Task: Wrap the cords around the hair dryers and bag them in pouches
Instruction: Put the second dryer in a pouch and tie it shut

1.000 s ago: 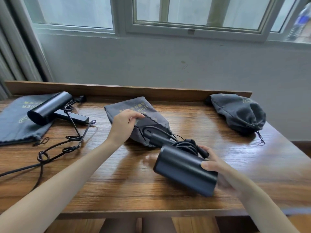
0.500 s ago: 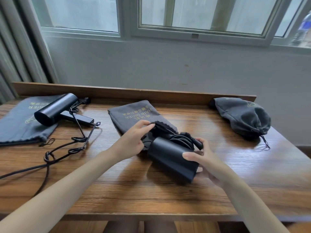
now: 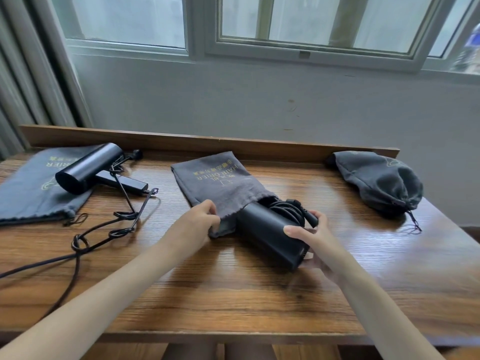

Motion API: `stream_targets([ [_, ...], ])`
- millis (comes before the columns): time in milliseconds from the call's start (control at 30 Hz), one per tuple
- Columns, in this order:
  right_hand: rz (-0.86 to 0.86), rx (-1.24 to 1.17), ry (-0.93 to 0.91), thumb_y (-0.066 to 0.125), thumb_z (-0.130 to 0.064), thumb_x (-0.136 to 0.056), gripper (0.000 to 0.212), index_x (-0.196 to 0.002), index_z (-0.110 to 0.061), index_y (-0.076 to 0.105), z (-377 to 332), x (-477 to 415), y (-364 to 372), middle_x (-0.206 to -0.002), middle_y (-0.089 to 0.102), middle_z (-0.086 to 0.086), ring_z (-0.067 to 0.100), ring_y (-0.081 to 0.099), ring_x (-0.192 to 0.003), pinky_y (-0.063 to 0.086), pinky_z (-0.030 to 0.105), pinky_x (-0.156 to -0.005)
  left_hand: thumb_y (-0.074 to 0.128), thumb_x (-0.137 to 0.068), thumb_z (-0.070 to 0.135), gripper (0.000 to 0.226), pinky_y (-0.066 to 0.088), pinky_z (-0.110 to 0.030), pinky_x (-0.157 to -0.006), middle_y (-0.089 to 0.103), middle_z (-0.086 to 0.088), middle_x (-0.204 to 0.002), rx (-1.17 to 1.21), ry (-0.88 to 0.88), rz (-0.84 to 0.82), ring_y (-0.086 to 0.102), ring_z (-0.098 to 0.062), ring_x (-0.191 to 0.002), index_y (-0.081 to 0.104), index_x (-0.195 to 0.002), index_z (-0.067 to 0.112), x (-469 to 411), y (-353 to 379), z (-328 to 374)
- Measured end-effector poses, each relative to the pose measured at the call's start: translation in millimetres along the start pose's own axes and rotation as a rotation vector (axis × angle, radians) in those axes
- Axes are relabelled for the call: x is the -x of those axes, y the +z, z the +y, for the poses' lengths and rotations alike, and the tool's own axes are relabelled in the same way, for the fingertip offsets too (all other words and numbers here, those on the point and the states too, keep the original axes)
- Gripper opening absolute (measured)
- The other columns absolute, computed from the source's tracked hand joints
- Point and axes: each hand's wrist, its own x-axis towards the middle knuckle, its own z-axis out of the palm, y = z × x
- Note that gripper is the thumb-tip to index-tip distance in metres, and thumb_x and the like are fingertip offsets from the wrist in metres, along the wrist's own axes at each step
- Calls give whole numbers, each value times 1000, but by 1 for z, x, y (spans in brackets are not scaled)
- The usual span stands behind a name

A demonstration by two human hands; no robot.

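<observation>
Bagging step: my L hand (image 3: pixel 200 219) pinches pouch (image 3: pixel 215 183) mouth, table centre. R hand (image 3: pixel 311 240) fingers curl round wrapped hair dryer (image 3: pixel 267 237), at pouch's 4 o'clock. Next, I reckon: push dryer toward 10 o'clock w/ mouth open.

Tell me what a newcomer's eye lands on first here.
Mid-table, a black hair dryer with a bundled cord lies partway into a grey pouch: the left hand pinches the pouch mouth, the right hand holds the dryer's near end. At left a second dryer lies partly on a flat pouch, its loose cord sprawling; at far right sits a bulging closed pouch.
</observation>
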Motion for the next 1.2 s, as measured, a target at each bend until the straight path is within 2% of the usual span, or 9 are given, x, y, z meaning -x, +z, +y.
stream_targets([
  [67, 12, 8, -9, 74, -21, -75, 77, -132, -34, 23, 1, 0, 0, -114, 54, 4, 20, 60, -97, 54, 34, -56, 46, -66, -18, 33, 39, -8, -67, 55, -4, -88, 267, -108, 79, 56, -9, -74, 62, -57, 10, -1, -1, -4],
  [200, 35, 20, -22, 73, -21, -78, 74, -129, -36, 22, 0, 1, -1, -109, 53, 0, 16, 59, -94, 53, 31, -52, 46, -69, -23, 62, 42, -11, -71, 64, 9, -77, 638, -301, 91, 59, 0, -78, 62, -43, 32, 2, -5, -14],
  [333, 54, 27, -30, 73, -22, -77, 78, -132, -36, 20, -1, 1, -1, -113, 51, -1, 14, 59, -95, 53, 28, -50, 44, -61, 11, 28, 39, -14, -70, 63, 10, -75, 526, -374, 89, 57, -1, -77, 55, -43, 30, 6, -7, -7],
  [400, 51, 37, -35, 73, -22, -77, 79, -133, -36, 20, -1, 1, 1, -113, 51, -2, 14, 59, -95, 52, 27, -50, 48, -66, 28, 9, 41, -20, -75, 60, 8, -83, 404, -299, 138, 55, -4, -82, 56, -64, 25, 0, -7, 5],
  [500, 48, 54, -44, 74, -23, -76, 78, -131, -36, 20, -2, 0, 3, -113, 51, -4, 14, 59, -96, 52, 27, -50, 65, -73, 37, 39, 45, -32, -78, 55, 4, -101, 20, -192, -14, 51, -14, -95, 55, -105, 17, -16, 4, 16],
  [600, 48, 59, -53, 74, -23, -76, 77, -130, -37, 21, -3, 2, 3, -117, 51, -2, 15, 60, -96, 53, 26, -50, 55, -85, 27, 19, 46, -36, -73, 59, -3, -99, -188, -233, -52, 55, -24, -99, 59, -101, 16, -26, 11, 24],
  [800, 78, 114, -118, 79, -26, -72, 86, -131, -37, 18, -5, 1, 5, -120, 46, -6, 10, 55, -101, 50, 25, -60, 41, -95, 10, 12, 43, -35, -72, 52, -4, -92, 162, -295, 303, 53, -23, -82, 53, -94, 6, -46, 7, 39],
  [967, 56, 195, -214, 81, -21, -70, 84, -123, -37, 19, -8, -4, 17, -110, 44, -16, 0, 49, -101, 49, 23, -77, 33, -91, 16, 22, 38, -21, -67, 53, -4, -77, 69, -8, 306, 43, -10, -70, 53, -84, 8, -47, 16, 55],
  [1200, 176, -4, -175, 75, -14, -76, 73, -118, -34, 19, -10, -16, 21, -116, 48, -2, 20, 56, -106, 52, 32, -68, 39, -96, 6, 17, 30, -15, -63, 41, 10, -70, 423, -109, 64, 42, 0, -65, 42, -82, 15, -30, 17, 47],
])
